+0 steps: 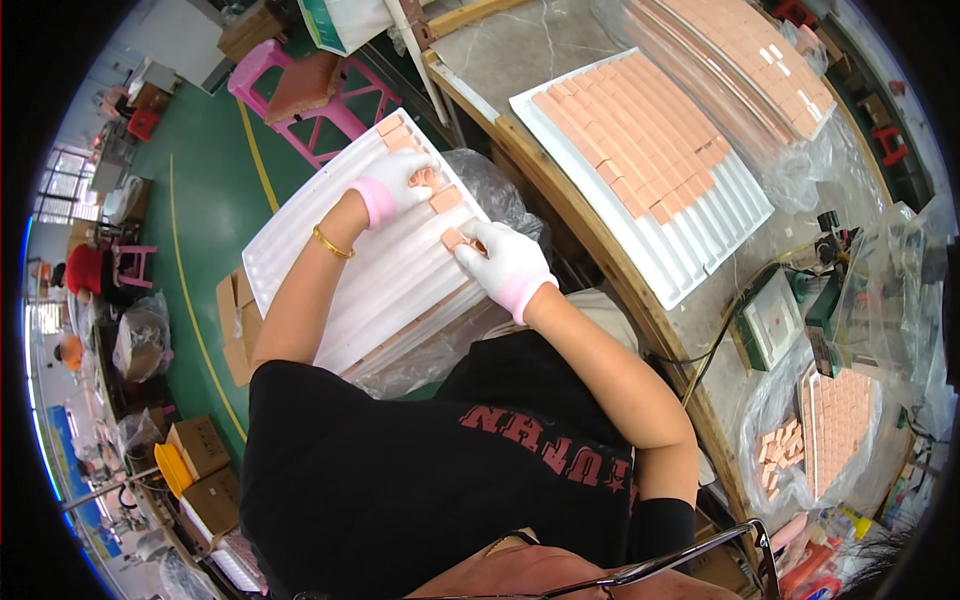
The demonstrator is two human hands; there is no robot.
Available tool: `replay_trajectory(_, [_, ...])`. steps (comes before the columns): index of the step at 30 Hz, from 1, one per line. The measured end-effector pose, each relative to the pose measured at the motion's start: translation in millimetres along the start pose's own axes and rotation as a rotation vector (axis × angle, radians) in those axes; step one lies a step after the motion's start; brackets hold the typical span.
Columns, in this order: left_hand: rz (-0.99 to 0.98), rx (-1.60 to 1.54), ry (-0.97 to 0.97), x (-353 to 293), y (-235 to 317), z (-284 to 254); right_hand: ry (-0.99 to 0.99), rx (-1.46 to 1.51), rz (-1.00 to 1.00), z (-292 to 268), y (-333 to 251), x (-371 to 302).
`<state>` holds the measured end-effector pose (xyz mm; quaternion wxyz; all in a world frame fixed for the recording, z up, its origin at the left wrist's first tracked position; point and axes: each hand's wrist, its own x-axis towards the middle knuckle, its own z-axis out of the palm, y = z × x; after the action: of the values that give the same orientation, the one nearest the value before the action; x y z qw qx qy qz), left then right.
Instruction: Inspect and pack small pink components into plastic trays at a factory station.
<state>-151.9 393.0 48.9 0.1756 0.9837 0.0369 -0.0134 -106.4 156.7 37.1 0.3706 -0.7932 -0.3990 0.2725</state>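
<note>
A white ridged tray (330,240) lies tilted before me, with a few small peach blocks (445,199) in the row at its far right side. Both hands wear white gloves with pink cuffs. Above that row, my left hand (400,182) is closed with its fingertips around a small peach block (424,178), partly covered by the fingers. My right hand (503,258) pinches another peach block (455,240) between thumb and fingers, over the tray's right part. What kind of article the blocks are is too small to tell.
On the workbench (540,40) to my right, a second white tray (715,235) holds rows of peach blocks. Behind it lie stacked, plastic-wrapped trays (740,60). Loose blocks (780,455) sit in a plastic bag nearer me. A pink stool (345,115) stands beyond my tray.
</note>
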Motion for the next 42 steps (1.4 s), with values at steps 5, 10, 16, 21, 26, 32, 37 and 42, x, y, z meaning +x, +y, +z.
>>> replay_trajectory(5, [-0.055, -0.137, 0.082, -0.1, 13.3, -7.8, -0.068, 0.402, -0.010, -2.7, 17.4, -1.6])
replay_trajectory(10, [-0.130, -0.097, 0.217, -11.7, 13.8, 1.1, 0.158, -0.093, -0.191, -7.0, 25.3, -4.7])
replay_trajectory(16, [-0.063, -0.120, 0.219, -24.5, 39.1, 7.3, 0.252, -0.215, -0.298, -17.7, 24.5, 2.7])
replay_trajectory(21, [-0.065, -0.079, 0.202, -23.1, 56.8, 25.8, 0.266, -0.528, -0.385, 5.4, 16.5, 7.1])
replay_trajectory(26, [-0.088, -0.018, 0.128, -27.6, 51.3, 26.7, 0.281, -0.318, -0.366, 3.9, 22.1, 8.4])
replay_trajectory(32, [-0.241, -0.136, 0.027, -22.9, 56.0, 16.5, 0.228, -0.295, -0.322, -6.4, 23.6, 15.3])
replay_trajectory(37, [-0.188, -0.054, 0.061, -16.8, 45.6, 28.8, 0.301, -0.271, -0.296, -9.4, 23.4, 16.1])
replay_trajectory(42, [-0.348, -0.149, 0.099, -17.2, 30.5, 17.9, 0.270, -0.181, -0.475, -7.3, 25.8, 26.2])
